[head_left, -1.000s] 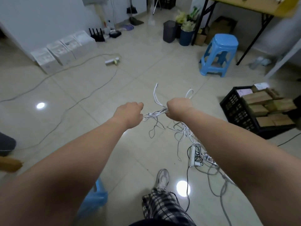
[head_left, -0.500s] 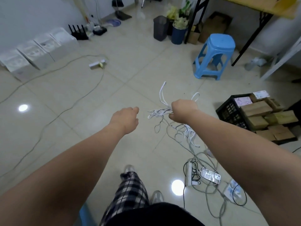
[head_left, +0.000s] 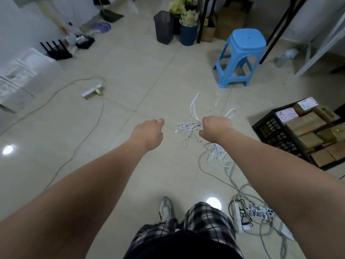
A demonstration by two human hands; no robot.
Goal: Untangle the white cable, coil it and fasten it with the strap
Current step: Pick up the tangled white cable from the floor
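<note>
Two hands are stretched out above the floor (head_left: 130, 101), and the step in hand looks like pulling loops free of the knot. Nearest, beside the plaid trouser leg (head_left: 205, 219), grey leads wind round a power strip (head_left: 238, 215) and a phone (head_left: 261, 214). The drooping part of the white cable (head_left: 186, 127) should be lifted clear of these, so that no grey lead comes up with it. One outer loop at a time should be drawn sideways with a light pull, since a hard tug would probably tighten the snarl. The holding fist should slacken just enough to let a strand slide. Coiling and the strap come later, I judge; no strap can be made out.

The right hand (head_left: 216, 128) is closed in a fist round the gathered cable. A thick tangle hangs under its wrist, and whether that reaches the floor cannot be told. Flattened loops jut out from this fist toward the left hand (head_left: 148, 131). The left hand sits apart from them across a gap, its fingers curled under. From the back it cannot be told whether it pinches a thin strand or nothing at all. Beyond the right fist two loose loops stand up and away from the person, toward the blue stool (head_left: 242, 58), which is well apart.
</note>
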